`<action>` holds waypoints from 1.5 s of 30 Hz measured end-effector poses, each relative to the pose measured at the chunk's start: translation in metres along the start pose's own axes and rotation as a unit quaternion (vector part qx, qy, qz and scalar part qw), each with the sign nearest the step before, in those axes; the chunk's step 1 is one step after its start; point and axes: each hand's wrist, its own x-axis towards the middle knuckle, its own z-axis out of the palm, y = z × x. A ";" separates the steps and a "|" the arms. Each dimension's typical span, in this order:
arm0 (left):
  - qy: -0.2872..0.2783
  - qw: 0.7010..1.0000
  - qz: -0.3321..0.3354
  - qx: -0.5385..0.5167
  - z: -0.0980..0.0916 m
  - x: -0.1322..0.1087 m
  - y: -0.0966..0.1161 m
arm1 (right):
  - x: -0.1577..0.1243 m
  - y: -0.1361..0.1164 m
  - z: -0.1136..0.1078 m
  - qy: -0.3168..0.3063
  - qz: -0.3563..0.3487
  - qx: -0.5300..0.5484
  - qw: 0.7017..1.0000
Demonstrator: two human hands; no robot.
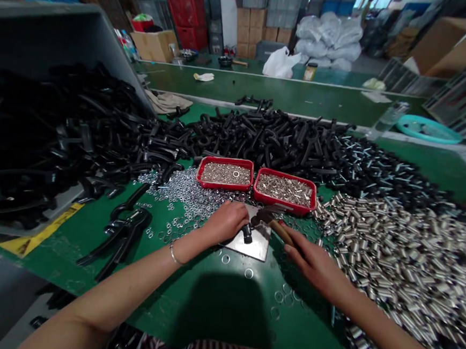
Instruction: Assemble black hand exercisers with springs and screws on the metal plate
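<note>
My right hand (311, 258) is closed around the wooden handle of a hammer (280, 232), whose dark head hangs over a square metal plate (257, 249). On that plate my left hand (229, 221) is closed on a small black part (247, 234), its lower end sticking out below the fingers. The rest of the part is hidden by the hand. Just beyond the hands stand two red trays: the left tray (224, 186) holds tiny metal pieces with a ring on top, and the right tray (285, 202) holds small pins. Loose rings (248, 273) lie near the plate.
A heap of metal sleeves (407, 263) spreads at the right. Black handle-like parts (276, 137) pile up behind the trays and spill from a grey bin (118, 42) at left. Finished-looking black pieces (129, 236) lie left of my forearm. Nuts (179, 192) are scattered left of the plate.
</note>
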 end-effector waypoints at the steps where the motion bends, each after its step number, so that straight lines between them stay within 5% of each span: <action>1: -0.007 0.998 0.039 0.042 -0.001 0.002 -0.001 | 0.002 -0.001 0.000 0.002 -0.010 -0.012 1.000; 8: -0.044 0.995 0.050 0.075 -0.001 0.006 -0.009 | 0.004 -0.009 -0.008 0.031 -0.002 -0.028 0.999; 13: 0.036 0.996 -0.076 -0.004 0.016 -0.020 0.007 | 0.001 -0.022 -0.003 0.070 -0.059 -0.057 0.994; 17: 0.027 0.985 -0.162 -0.044 0.029 -0.030 0.019 | 0.014 -0.021 0.006 0.010 -0.049 -0.114 0.992; 20: 0.030 0.984 -0.163 -0.059 0.033 -0.029 0.018 | 0.022 -0.009 0.007 -0.017 -0.046 -0.090 0.995; 25: 0.103 0.977 -0.163 -0.091 0.040 -0.037 0.022 | 0.024 0.000 0.021 0.128 -0.050 -0.113 0.984; 30: 0.269 0.954 -0.107 -0.076 0.047 -0.053 0.052 | 0.033 -0.026 0.057 0.103 0.107 0.194 0.970; 33: 0.230 0.970 -0.033 -0.065 0.033 -0.061 0.061 | 0.040 -0.036 0.075 0.085 0.221 0.370 0.898; 36: 0.158 0.984 -0.023 -0.082 -0.004 -0.062 0.030 | 0.042 -0.033 0.089 0.116 0.259 0.423 0.861; 39: 0.170 0.979 -0.113 0.017 -0.056 -0.056 -0.043 | 0.037 -0.024 0.097 0.136 0.256 0.438 0.851; 41: 0.199 0.935 -0.263 0.129 -0.090 -0.050 -0.100 | 0.033 -0.022 0.098 0.135 0.243 0.443 0.852; 43: 0.165 0.864 -0.436 0.189 -0.115 -0.044 -0.149 | 0.029 -0.022 0.098 0.139 0.239 0.429 0.860; 45: 0.133 0.844 -0.487 0.181 -0.127 -0.038 -0.183 | 0.028 -0.024 0.098 0.135 0.234 0.406 0.873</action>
